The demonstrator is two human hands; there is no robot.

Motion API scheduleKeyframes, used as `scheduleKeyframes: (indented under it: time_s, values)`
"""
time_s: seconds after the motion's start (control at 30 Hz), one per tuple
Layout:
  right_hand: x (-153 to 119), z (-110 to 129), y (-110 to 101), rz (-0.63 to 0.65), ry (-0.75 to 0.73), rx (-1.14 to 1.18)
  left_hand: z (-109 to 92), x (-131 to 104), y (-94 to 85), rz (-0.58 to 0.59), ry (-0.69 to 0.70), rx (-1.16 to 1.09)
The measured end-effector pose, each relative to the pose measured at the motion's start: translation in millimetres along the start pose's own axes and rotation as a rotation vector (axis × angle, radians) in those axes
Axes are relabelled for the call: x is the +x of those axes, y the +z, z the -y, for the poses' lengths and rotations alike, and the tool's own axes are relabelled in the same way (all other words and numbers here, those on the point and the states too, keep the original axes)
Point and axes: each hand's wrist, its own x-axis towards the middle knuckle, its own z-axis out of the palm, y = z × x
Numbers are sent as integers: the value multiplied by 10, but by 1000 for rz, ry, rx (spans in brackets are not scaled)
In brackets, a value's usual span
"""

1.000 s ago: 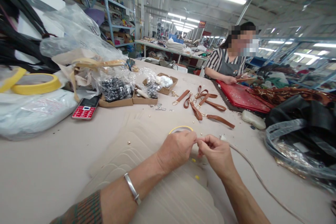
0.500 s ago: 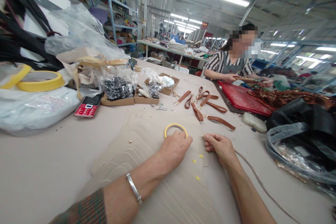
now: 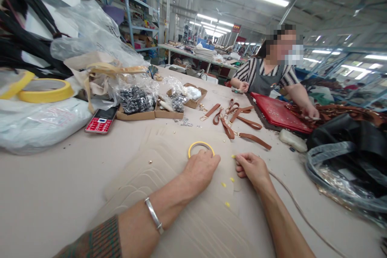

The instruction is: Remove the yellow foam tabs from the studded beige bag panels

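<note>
My left hand (image 3: 201, 171) is closed on a narrow roll of yellow tape (image 3: 200, 144), which stands above fanned, overlapping beige sheets (image 3: 163, 151). Close to its right, my right hand (image 3: 252, 168) pinches a tiny yellow piece of tape (image 3: 233, 156) between thumb and forefinger. Several yellow tape bits (image 3: 223, 184) are on the sheets below the hands. Small gold-coloured metal studs show on the sheets, one stud (image 3: 150, 162) left of the roll. The left palm side and the right hand's inner fingers are hidden.
Brown straps with metal clasps (image 3: 254, 140) lie beyond my hands. Cardboard boxes of wrapped hardware (image 3: 136, 117) and a red phone (image 3: 101, 121) are at left. A co-worker (image 3: 266, 76) sits behind a red board (image 3: 275, 111). A thin cord (image 3: 298, 205) runs at right.
A yellow piece now shows at my right fingertips, where a small dark bit showed before. The co-worker's hands have moved apart, one over the brown straps at right. My left hand hardly moved.
</note>
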Motion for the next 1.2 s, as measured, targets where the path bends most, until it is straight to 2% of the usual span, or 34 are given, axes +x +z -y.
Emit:
scheduleKeyframes:
  time_s: [0.1,0.3,0.4,0.5,0.57,0.63,0.77,0.87,1.0,1.2]
  values:
    - [-44,4,2,23,-34,-3,0,-4,-11,-12,10,3]
    - [-73,105,92,-42,-89,-235,4,4,-21,-41,28,23]
    - [-50,110,45,-39,-112,-241,23,0,-23,-58,44,7]
    - [-4,58,-60,-185,-218,-317,45,-15,-33,-95,57,-38]
    - [31,9,-116,-242,-230,-360,57,-27,-49,-118,61,-64]
    - [56,-31,-140,-194,-171,-303,68,-35,-69,-136,65,-80]
    - [20,-6,-139,-30,-55,-26,97,-24,-84,-174,84,-120]
    - [-76,102,-155,113,-119,93,129,1,-62,-236,80,-154]
    - [-189,224,-160,285,-212,71,186,24,-34,-328,25,-209]
    - [-209,169,-104,340,-263,49,306,40,-39,-345,-81,-220]
